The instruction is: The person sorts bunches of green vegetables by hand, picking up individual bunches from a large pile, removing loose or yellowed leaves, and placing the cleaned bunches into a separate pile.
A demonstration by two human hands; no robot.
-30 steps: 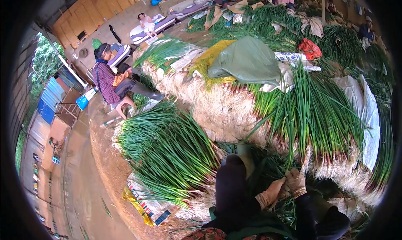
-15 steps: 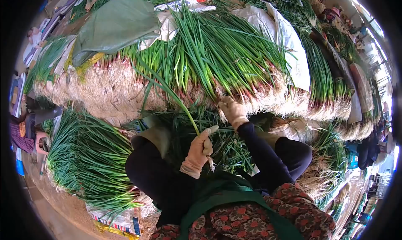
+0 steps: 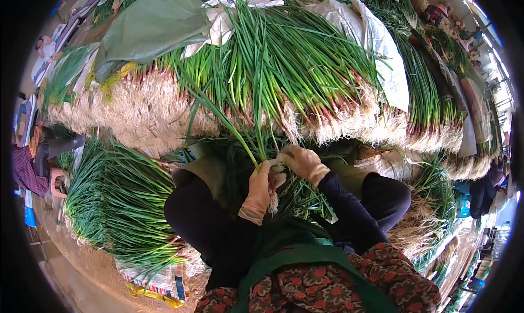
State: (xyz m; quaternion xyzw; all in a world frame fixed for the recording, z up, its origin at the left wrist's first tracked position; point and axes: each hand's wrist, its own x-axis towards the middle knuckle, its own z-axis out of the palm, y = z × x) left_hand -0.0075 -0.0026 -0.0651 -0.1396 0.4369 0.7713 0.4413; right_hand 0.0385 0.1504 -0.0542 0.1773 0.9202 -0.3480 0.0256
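Note:
Several green onions (image 3: 261, 135) are in my gloved left hand (image 3: 257, 192), which is closed round their lower stems. Their leaves point up and away, and pale roots (image 3: 273, 203) hang below the fingers. Right beside it, my gloved right hand (image 3: 303, 163) is closed on the stem of a green onion from this small bunch; its fingertips are partly hidden. Just beyond both hands lies a long heap of green onions (image 3: 322, 75), with reddish stem bases and a fringe of pale roots (image 3: 147, 114) facing me.
A green sheet (image 3: 155, 26) and a white sheet (image 3: 390, 73) lie over parts of the heap. Another pile of green onions (image 3: 131, 201) is at my left on a printed sack (image 3: 155, 280). Loose leaves (image 3: 305, 195) lie between my knees. Another person (image 3: 34, 168) sits at the far left.
My right hand has drawn back from the heap's root edge to my left hand. More green onions now stand in my left hand, where one stalk showed before.

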